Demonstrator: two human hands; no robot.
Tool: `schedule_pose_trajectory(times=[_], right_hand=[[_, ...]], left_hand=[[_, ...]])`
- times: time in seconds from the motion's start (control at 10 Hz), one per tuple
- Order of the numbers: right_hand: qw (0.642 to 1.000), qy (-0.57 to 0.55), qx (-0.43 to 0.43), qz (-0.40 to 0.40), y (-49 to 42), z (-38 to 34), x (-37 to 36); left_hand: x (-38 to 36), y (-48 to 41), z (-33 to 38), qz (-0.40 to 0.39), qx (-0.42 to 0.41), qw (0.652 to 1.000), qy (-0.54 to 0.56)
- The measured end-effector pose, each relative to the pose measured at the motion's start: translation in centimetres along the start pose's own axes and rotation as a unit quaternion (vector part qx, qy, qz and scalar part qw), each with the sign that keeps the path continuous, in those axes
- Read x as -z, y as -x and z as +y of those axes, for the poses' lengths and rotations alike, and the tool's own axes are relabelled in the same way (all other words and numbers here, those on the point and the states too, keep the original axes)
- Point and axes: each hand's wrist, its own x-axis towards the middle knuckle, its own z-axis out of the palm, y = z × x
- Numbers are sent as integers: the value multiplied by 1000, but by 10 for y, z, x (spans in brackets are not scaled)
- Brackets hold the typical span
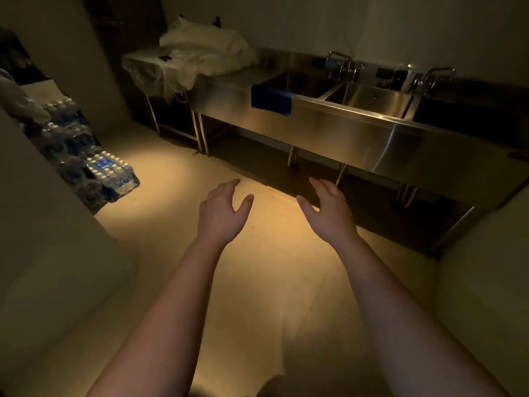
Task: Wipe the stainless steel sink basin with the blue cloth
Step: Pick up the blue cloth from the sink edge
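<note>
A long stainless steel sink unit (pixel 337 130) runs along the far wall with several basins; the lit middle basin (pixel 375 98) shows clearly. A blue cloth (pixel 272 100) hangs folded over the front rim of the left basin. My left hand (pixel 224 209) and my right hand (pixel 329 207) are stretched out in front of me over the floor, well short of the sink. Both are empty, palms facing each other, fingers apart.
Crumpled white plastic sheeting (pixel 197 53) covers the counter left of the basins. Two faucets (pixel 343 63) stand behind the sinks. Packs of bottled water (pixel 106 170) are stacked on the floor at left. A pale wall corner (pixel 43 239) juts in at near left.
</note>
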Motion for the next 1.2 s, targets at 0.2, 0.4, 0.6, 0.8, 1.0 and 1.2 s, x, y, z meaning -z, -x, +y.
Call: schedule_pose_trajectory(times=[0.2, 0.4, 0.6, 0.8, 1.0, 1.2], right_hand=[[1000, 4, -11, -23, -13, 17, -14], [1000, 4, -10, -27, -44, 26, -31], [999, 2, -22, -36, -97, 37, -61], [999, 9, -24, -43, -180, 42, -94], [998, 2, -44, -35, -267, 39, -112], [997, -10, -60, -39, -334, 51, -123]], left_hand=[[-17, -16, -5, -1, 15, 1000, -2], [-37, -48, -16, -2, 24, 1000, 4], [-63, -98, -33, -20, 35, 999, 3], [-84, -180, -57, -31, 39, 999, 1], [-96, -268, -72, -27, 43, 999, 6], [-119, -338, -78, -26, 42, 999, 4]])
